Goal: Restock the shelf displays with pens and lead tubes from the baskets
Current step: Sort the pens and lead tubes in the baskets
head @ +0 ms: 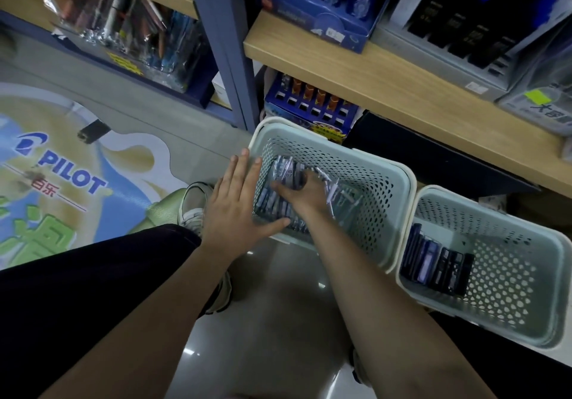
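Observation:
Two pale green perforated baskets stand on the floor below the shelves. The left basket [383,194] holds packets of lead tubes [280,171] and wrapped pens [340,194]. My right hand [305,191] reaches down into it, fingers curled round some of the packets. My left hand [238,203] lies with straight, spread fingers against that basket's left rim, the thumb over its near edge. The right basket [526,281] has a row of dark flat lead cases [433,262] along its left wall.
A wooden shelf [402,89] runs above the baskets, carrying a blue display box [322,17] and a grey tray of black cases [458,36]. A blue display with orange items [312,104] sits on the shelf below. A blue upright post [223,42] divides the shelving. My shoe [192,203] is left of the basket.

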`<move>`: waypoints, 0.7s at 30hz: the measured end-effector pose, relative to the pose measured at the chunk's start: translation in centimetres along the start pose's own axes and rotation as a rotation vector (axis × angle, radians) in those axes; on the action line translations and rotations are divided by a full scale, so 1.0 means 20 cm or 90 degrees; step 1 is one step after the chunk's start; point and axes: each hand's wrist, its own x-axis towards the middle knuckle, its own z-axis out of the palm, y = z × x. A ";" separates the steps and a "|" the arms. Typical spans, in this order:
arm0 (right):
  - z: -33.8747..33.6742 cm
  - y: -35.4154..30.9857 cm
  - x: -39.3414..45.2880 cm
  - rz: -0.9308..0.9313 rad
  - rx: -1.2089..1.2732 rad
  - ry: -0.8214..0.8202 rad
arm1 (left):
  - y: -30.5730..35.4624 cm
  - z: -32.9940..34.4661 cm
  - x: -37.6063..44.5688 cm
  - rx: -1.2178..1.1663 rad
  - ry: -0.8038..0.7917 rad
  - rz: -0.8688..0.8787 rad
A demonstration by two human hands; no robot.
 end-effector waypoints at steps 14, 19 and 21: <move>0.10 -0.06 0.17 0.018 -0.002 0.027 | -0.01 0.03 0.01 -0.041 0.048 0.024; 0.06 -0.06 0.18 0.083 0.052 -0.028 | -0.01 0.01 0.01 -0.050 0.030 0.024; 0.07 -0.05 0.18 0.101 0.070 -0.041 | -0.01 0.01 0.01 -0.054 0.024 0.023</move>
